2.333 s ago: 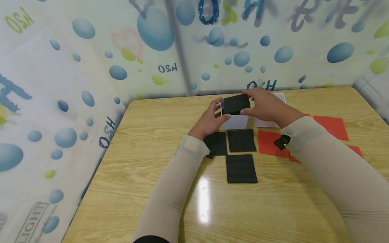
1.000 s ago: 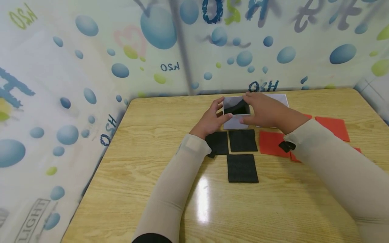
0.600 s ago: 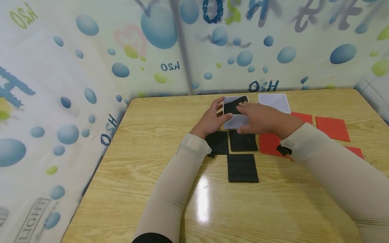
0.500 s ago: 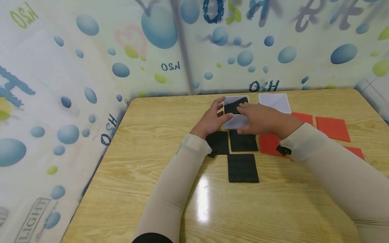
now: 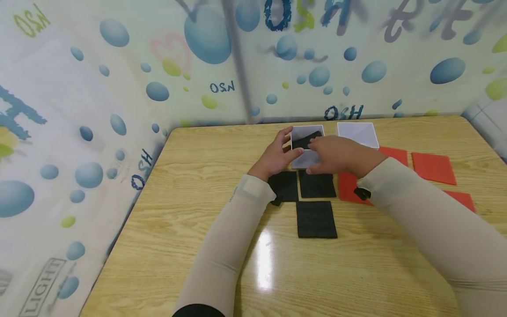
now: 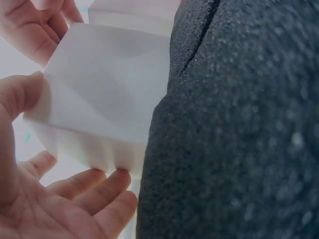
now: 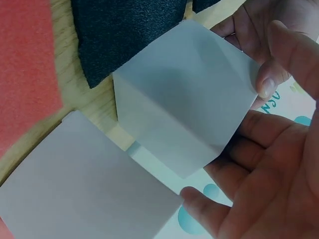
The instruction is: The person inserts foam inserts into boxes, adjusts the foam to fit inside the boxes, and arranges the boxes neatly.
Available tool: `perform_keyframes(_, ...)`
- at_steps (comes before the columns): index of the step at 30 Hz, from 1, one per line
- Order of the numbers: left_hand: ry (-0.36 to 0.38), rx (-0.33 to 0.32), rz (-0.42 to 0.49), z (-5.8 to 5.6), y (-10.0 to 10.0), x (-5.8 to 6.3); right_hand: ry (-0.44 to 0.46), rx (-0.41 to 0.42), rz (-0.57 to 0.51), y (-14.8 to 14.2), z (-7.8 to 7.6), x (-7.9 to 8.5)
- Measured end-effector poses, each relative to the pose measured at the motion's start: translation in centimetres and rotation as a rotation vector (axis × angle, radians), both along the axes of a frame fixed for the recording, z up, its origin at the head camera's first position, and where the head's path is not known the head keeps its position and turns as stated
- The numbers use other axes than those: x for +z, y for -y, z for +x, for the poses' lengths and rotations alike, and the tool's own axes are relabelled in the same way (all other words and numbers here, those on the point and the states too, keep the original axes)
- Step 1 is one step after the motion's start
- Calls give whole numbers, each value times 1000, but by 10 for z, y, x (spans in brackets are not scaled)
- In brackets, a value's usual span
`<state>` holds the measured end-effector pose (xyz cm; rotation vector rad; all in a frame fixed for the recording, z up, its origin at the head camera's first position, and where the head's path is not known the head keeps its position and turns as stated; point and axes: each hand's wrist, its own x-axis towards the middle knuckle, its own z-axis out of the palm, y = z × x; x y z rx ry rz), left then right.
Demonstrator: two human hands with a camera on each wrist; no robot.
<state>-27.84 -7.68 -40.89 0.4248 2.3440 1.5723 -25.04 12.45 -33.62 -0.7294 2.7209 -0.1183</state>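
Observation:
My left hand (image 5: 273,157) grips an uncovered white box (image 5: 305,160) near the back of the table. Its thumb lies on the front wall, and the fingers are on the left side. Down inside the box is a black felt-like square (image 5: 303,141), its right part hidden by my right hand (image 5: 342,154). The right fingers reach over the rim into the box with the thumb held apart in front. In the right wrist view, those fingers (image 7: 251,144) dip past the box edge, and the little finger is right at the corner of a second white box (image 7: 89,184).
Several black squares (image 5: 317,219) lie flat on the wooden table (image 5: 166,211) in front of the gripped box. Red squares (image 5: 433,167) lie to the right, partly under the right forearm. The second box stands just right of the first, with a patterned wall covering (image 5: 253,66) behind.
The black square was at the box's top, held by my right hand; now it sits lower inside. My right hand has shifted forward to the box's near right side. The left hand stays put.

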Motion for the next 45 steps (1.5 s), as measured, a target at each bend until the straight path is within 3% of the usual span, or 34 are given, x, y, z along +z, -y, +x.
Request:
perform_keyframes(16, 31, -7, 18, -2, 1, 0, 7, -17, 48, 11, -4, 1)
perform_keyframes(25, 13, -17, 20, 1, 0, 1, 22, -26, 64, 13, -7, -2)
perform_keyframes(37, 4, -22, 31, 0, 0, 0, -84, 6, -139, -4, 3, -9)
perform_keyframes(45, 3, -12, 31, 2, 0, 2, -73, -11, -258, -24, 26, 6)
